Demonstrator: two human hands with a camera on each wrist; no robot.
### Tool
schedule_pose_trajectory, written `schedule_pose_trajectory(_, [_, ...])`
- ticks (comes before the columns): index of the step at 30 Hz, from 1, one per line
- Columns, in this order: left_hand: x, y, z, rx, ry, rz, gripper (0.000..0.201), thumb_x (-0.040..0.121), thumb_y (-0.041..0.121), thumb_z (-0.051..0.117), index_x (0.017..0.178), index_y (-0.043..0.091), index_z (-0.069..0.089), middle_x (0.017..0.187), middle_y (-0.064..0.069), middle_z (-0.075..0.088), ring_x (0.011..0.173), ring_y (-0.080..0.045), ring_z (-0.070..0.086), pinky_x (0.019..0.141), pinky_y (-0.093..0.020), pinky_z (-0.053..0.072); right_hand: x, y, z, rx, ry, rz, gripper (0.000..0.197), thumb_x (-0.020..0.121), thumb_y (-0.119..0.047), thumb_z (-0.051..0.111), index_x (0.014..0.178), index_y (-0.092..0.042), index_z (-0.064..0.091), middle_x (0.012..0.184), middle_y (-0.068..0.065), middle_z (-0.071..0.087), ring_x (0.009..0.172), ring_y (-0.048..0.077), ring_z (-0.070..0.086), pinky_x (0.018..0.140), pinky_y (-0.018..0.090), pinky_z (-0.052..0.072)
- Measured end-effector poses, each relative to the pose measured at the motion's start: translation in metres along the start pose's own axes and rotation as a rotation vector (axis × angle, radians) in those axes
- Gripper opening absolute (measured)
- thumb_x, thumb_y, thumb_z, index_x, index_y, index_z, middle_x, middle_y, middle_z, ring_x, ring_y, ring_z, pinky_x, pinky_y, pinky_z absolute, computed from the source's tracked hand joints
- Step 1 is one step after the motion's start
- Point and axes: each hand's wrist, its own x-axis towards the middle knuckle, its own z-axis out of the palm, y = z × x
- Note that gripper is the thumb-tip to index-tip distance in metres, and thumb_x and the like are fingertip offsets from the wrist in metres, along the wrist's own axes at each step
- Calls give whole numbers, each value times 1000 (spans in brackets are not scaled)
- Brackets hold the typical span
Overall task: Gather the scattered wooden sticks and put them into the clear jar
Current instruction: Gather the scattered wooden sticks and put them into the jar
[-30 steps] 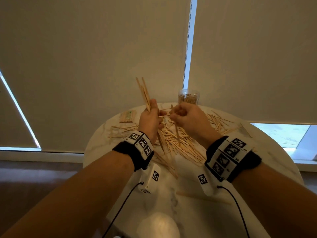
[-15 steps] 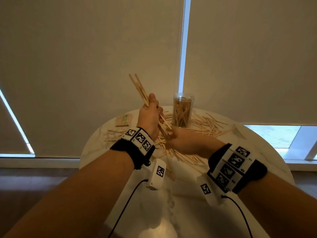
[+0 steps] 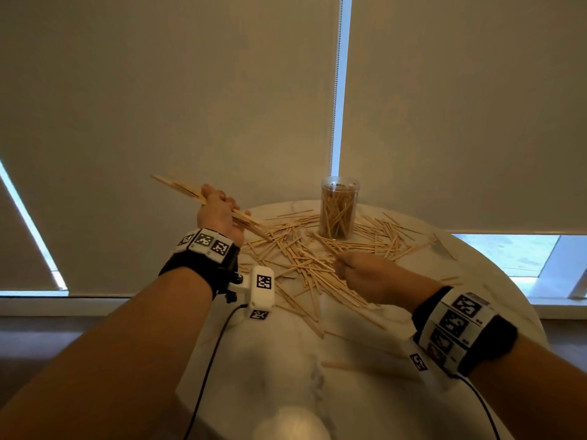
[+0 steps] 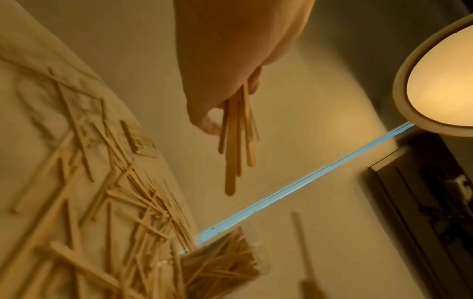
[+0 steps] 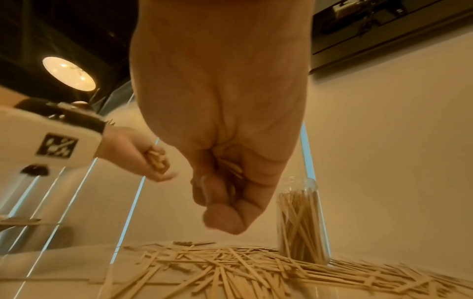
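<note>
My left hand [image 3: 219,206] grips a bundle of wooden sticks [image 3: 178,188], raised over the table's far left and slanting up to the left; the left wrist view shows the bundle [image 4: 234,145] jutting from the fist. My right hand [image 3: 344,268] hovers low over the scattered stick pile [image 3: 295,258], fingers curled round a few sticks [image 5: 231,170] whose ends show inside the fist. The clear jar [image 3: 339,208] stands upright at the table's far edge, well filled with sticks, beyond and slightly left of the right hand. In the right wrist view the jar [image 5: 302,222] stands to the right of the fist.
The round white marble table [image 3: 476,281] has loose sticks spread around the jar on both sides. One stick [image 3: 346,365] lies alone near me. A small flat packet [image 4: 140,141] lies at the table's left edge. Window blinds hang close behind the table.
The left hand's bundle has tipped from nearly upright to a low slant leftward. The right hand dropped to the pile, then drew back toward me holding a few sticks.
</note>
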Motion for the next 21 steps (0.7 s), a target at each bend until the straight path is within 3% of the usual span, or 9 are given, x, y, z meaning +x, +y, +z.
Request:
schedule_pose_trajectory(1, [-1,-2,-5,23,-7,-13,47,102,54,40,70,21,47,50,6,40,58,-14,49,85,-43,53,0,2,-2,97,18,31,25,104,-25,35,92,-15,54,79,2,55,69,18,51,66,39,49])
schedule_pose_trajectory(2, [-4,-6,-7,42,-32,-29,45,101,54,42,72,20,47,50,5,39,58,-14,51,81,-42,56,0,2,-4,193,50,47,26,104,-27,35,92,-15,54,78,3,55,66,19,52,65,40,53])
schedule_pose_trajectory(4, [-18,-19,-7,94,-129,-58,41,100,52,48,75,19,47,51,6,34,46,-10,41,51,-25,51,3,-6,-6,262,135,43,28,105,-31,34,94,-14,53,79,3,55,66,19,53,63,41,54])
schedule_pose_trajectory(6, [-38,-37,-1,275,-261,-34,41,96,58,52,82,19,49,53,8,31,42,-7,31,38,-21,32,8,-18,-4,144,217,-7,29,106,-35,32,100,-15,53,85,0,55,75,19,55,59,32,47])
schedule_pose_trajectory(9, [-68,-65,10,577,-468,2,58,84,68,60,101,13,63,56,9,47,48,-8,43,46,-24,38,11,-41,3,4,249,-92,26,105,-25,36,119,-13,54,101,5,60,89,21,57,73,32,46])
schedule_pose_trajectory(12, [-75,-79,17,640,-466,12,41,90,54,65,94,14,70,73,2,71,69,-15,69,62,-31,56,11,-56,10,-103,200,-180,33,102,-9,41,133,1,47,115,18,59,91,28,60,84,36,52])
schedule_pose_trajectory(17, [-52,-76,13,710,-284,119,44,100,51,45,82,14,61,72,0,68,68,-21,61,73,-40,53,12,-52,11,-113,11,-114,38,97,-18,43,135,-14,49,118,10,66,100,24,63,87,39,53])
schedule_pose_trajectory(19, [-53,-71,11,692,-295,140,43,103,49,43,79,16,55,67,4,66,66,-16,60,73,-35,50,12,-49,6,-112,61,-114,37,97,-19,43,131,-17,59,120,5,67,107,21,63,93,39,52])
schedule_pose_trajectory(21, [-56,-68,7,634,-367,83,40,103,48,44,80,16,51,59,5,54,60,-15,57,65,-33,49,11,-45,2,58,231,-117,29,100,-24,43,117,-19,66,106,0,69,95,18,66,86,40,56])
